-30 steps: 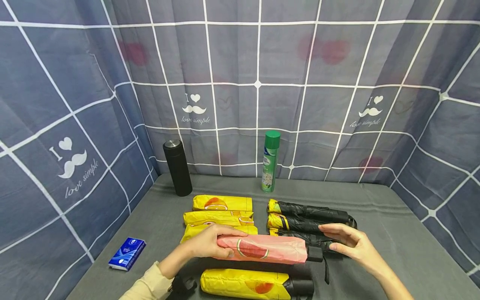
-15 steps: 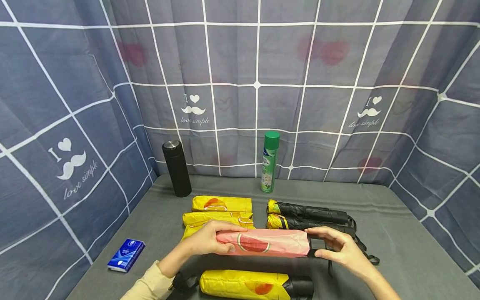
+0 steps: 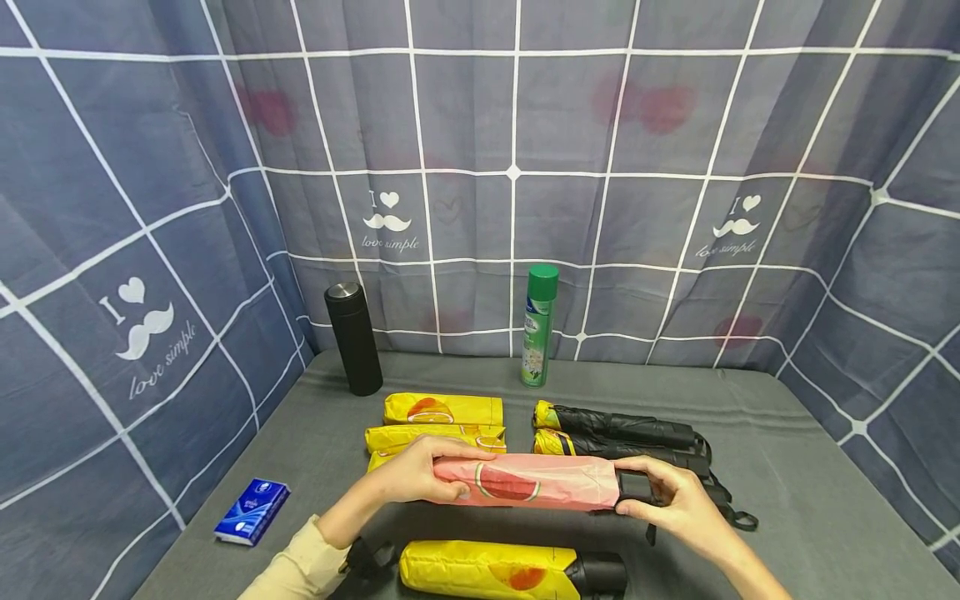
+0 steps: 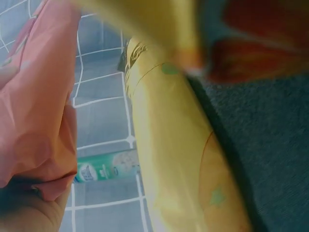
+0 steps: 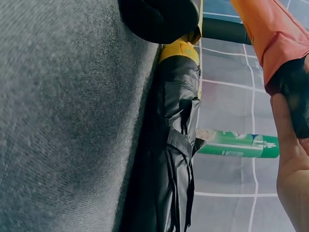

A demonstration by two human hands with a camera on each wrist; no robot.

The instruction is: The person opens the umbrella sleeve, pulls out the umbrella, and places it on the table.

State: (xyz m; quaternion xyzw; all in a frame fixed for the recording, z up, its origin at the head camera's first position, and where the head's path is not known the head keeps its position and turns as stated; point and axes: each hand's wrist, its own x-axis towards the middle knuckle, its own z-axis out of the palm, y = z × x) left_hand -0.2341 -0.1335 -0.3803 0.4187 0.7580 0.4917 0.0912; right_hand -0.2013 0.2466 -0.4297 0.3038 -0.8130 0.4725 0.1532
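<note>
A folding umbrella in a pink sleeve (image 3: 566, 482) with a watermelon print lies level between both hands, above the table. My left hand (image 3: 408, 473) grips the sleeve's left end, thumb in front and fingers behind. At the other end my right hand (image 3: 667, 493) holds the black handle (image 5: 294, 92) between thumb and fingers. In front of them lies a yellow-sleeved umbrella (image 3: 487, 567) with a black end. Behind my left hand are several yellow rolls (image 3: 446, 408) with fruit prints. Black folded umbrellas (image 3: 622, 423) with yellow tips lie behind my right hand, partly hidden by it.
A black thermos bottle (image 3: 354, 342) stands at the back left, a green spray can (image 3: 536, 333) at the back middle. On the left of the grey table (image 3: 795, 467) lies a blue tissue pack (image 3: 252, 511). Checked curtains enclose the back and sides.
My right hand has moved left from over the black umbrellas and taken hold of the pink umbrella's black handle. The pink umbrella has risen slightly in the view, with my left hand still on it.
</note>
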